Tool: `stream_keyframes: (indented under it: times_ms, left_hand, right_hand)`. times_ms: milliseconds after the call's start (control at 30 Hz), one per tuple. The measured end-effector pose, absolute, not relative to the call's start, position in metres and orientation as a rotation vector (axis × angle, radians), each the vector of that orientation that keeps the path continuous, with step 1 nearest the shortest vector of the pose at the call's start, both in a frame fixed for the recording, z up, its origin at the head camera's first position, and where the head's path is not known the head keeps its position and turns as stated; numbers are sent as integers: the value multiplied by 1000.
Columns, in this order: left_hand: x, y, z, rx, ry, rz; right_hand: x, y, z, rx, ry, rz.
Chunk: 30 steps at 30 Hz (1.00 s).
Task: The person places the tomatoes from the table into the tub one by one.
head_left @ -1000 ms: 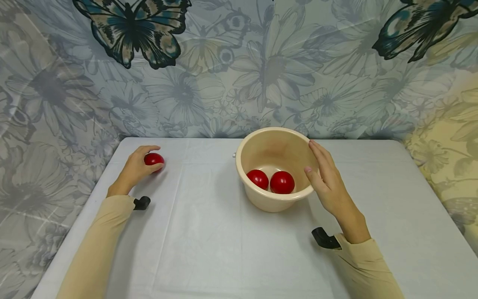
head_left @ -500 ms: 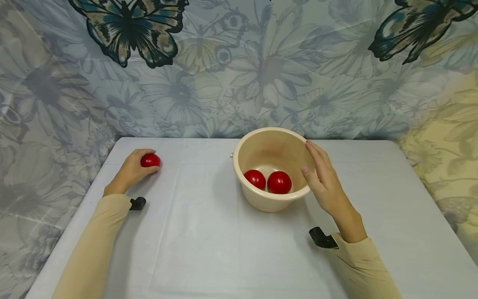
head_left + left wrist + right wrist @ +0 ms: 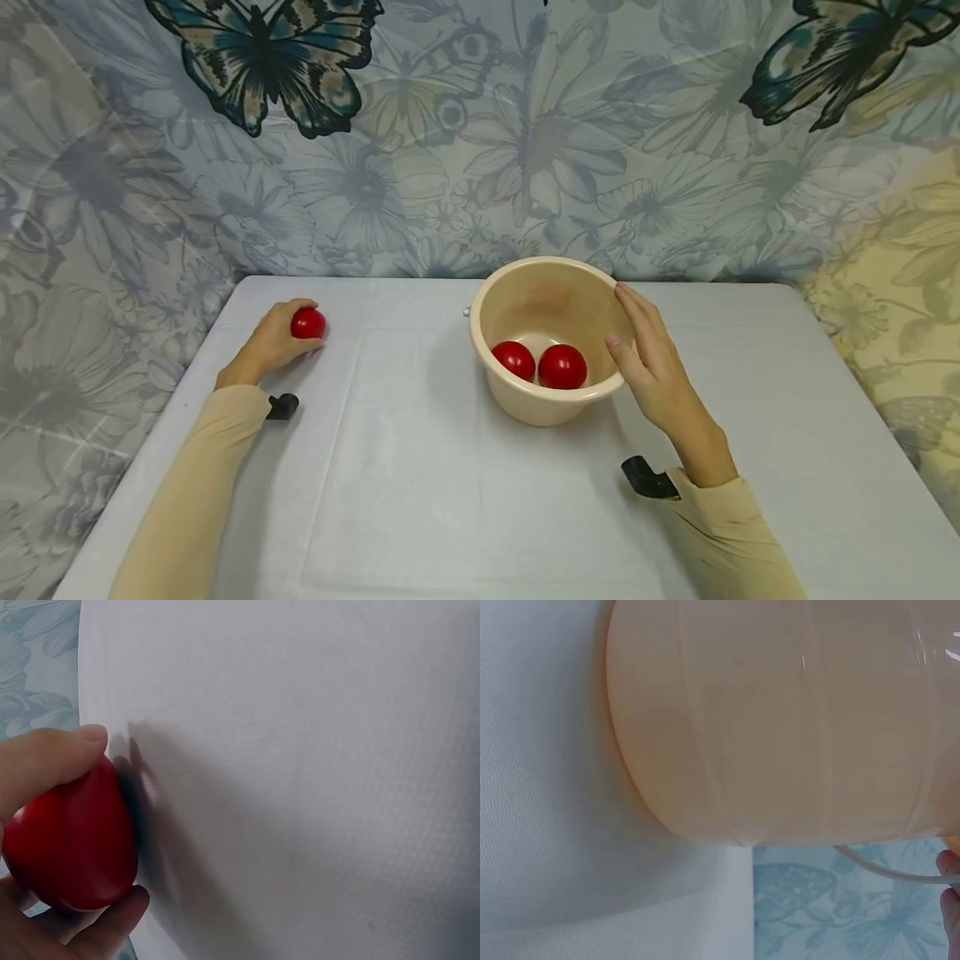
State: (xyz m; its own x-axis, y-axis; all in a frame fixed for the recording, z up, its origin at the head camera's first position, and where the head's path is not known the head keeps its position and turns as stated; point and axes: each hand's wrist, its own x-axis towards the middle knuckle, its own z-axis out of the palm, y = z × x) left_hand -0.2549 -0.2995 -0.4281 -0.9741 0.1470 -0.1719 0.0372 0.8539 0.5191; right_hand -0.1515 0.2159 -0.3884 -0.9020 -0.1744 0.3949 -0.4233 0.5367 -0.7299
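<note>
Three red round balls: two lie in the beige plastic bowl [image 3: 551, 333], one red ball [image 3: 308, 323] the left hand [image 3: 272, 343] grips near the white desk [image 3: 420, 467] edge; the right hand [image 3: 648, 358], fingers straight, touches the bowl's side.

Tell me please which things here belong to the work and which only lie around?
Belonging to the work:
- red ball, held in left hand
- two red balls inside the bowl
- beige bowl, right hand against its side

Only around:
- white tablecloth
- butterfly backdrop
</note>
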Motion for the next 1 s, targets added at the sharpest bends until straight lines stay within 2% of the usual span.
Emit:
stream_keyframes:
  times_ms: [567, 1000]
  left_hand:
    - [-252, -278, -409, 189, 2843, 851]
    - [-248, -249, -388, 361, 2906, 899]
  right_hand:
    - [-151, 216, -387, 496, -2505, 1316]
    - [-150, 216, -387, 498, -2495, 1304]
